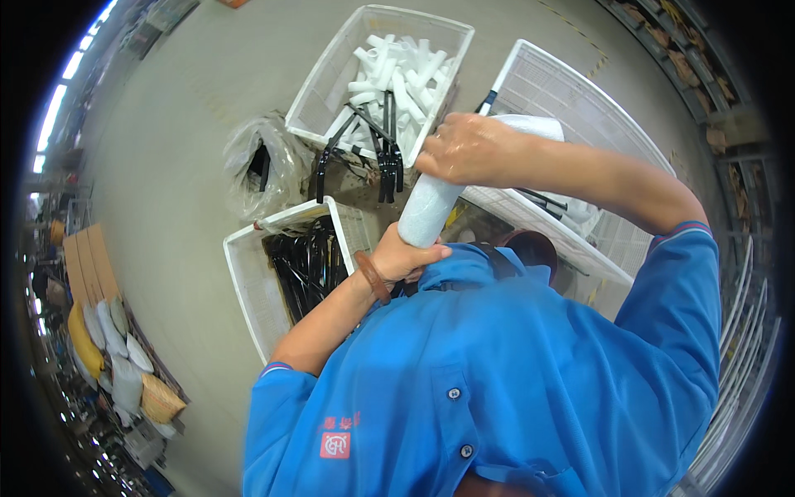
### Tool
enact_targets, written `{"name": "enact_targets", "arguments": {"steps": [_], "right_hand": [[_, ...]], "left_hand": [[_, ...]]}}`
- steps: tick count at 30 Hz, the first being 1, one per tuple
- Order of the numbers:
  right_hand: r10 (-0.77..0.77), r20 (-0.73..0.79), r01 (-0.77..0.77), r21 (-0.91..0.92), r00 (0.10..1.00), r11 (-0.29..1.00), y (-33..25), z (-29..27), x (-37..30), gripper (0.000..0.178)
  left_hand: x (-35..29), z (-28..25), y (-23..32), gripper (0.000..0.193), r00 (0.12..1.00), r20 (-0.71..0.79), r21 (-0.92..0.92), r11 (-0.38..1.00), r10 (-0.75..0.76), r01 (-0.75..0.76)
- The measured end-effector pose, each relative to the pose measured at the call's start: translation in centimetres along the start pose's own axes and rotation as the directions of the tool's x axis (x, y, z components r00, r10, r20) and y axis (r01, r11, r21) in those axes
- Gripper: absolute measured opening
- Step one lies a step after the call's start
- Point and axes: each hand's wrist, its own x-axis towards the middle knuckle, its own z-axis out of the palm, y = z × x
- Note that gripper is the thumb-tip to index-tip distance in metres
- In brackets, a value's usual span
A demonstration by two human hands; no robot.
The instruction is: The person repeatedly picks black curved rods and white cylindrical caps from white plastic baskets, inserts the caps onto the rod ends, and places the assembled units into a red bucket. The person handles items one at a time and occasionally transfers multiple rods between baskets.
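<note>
Both hands closed on the white foam sleeve (426,211): left hand (406,257) below, right hand (468,149) above. Loose grip could drop it.

We are gripping a white foam-wrapped tube (428,211) with both hands: our left hand (402,258) is holding its near end and our right hand (465,151) is closing over its far part. Beyond it, white crates (327,70) are holding black metal parts (377,145) and white foam pieces (402,70).
</note>
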Motion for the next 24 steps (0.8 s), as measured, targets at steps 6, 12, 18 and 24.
{"name": "enact_targets", "arguments": {"steps": [6, 12, 18, 24], "right_hand": [[0.09, 0.069, -0.101, 0.173, 0.994, 0.98, -1.6, 0.4, -1.9, 0.019], [0.354, 0.62, -0.633, 0.308, 0.7, 0.711, 3.0, -2.1, -12.1, 0.039], [0.8, 0.502, -0.933, 0.043, 0.329, 0.357, 4.5, -4.1, -34.3, 0.027], [0.815, 0.565, -0.957, -0.288, -0.132, 0.045, 0.8, 0.1, -51.2, 0.022]], "left_hand": [[3.7, 0.3, 0.8, 0.025, 0.992, 0.12, 0.199, 0.98, -0.047, 0.023], [14.3, 9.1, 7.2, 0.059, 0.813, 0.396, 0.656, 0.488, 0.427, -0.576], [23.9, 12.4, 10.0, 0.04, 0.746, 0.272, 0.24, 0.707, 0.608, -0.665], [27.7, -4.4, -2.4, 0.023, 0.901, -0.384, 0.092, 0.979, 0.205, -0.183]]}}
